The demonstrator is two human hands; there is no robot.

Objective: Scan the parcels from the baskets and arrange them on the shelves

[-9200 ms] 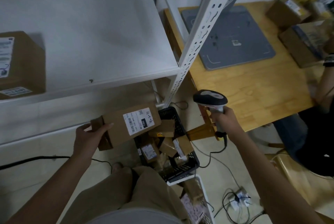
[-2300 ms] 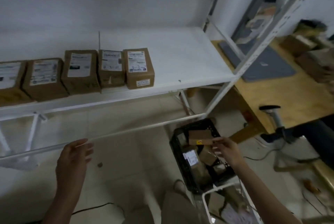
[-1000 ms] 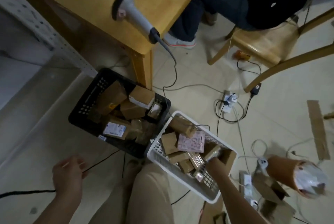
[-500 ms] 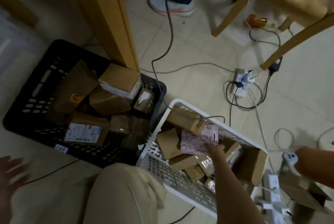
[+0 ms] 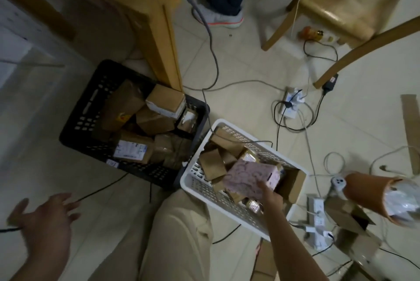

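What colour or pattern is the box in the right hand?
The box is pink with a darker squiggly print, and the right hand grips it. The head view shows it best.

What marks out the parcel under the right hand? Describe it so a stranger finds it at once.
By the wooden table leg, a black basket and a white basket sit side by side. In the white one, the right hand grips one parcel. It is the pink parcel with a squiggly pattern; the boxes around it are brown cardboard.

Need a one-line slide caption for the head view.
Right hand grips a pink parcel in the white basket, beside the black basket of brown parcels; left hand spread open.
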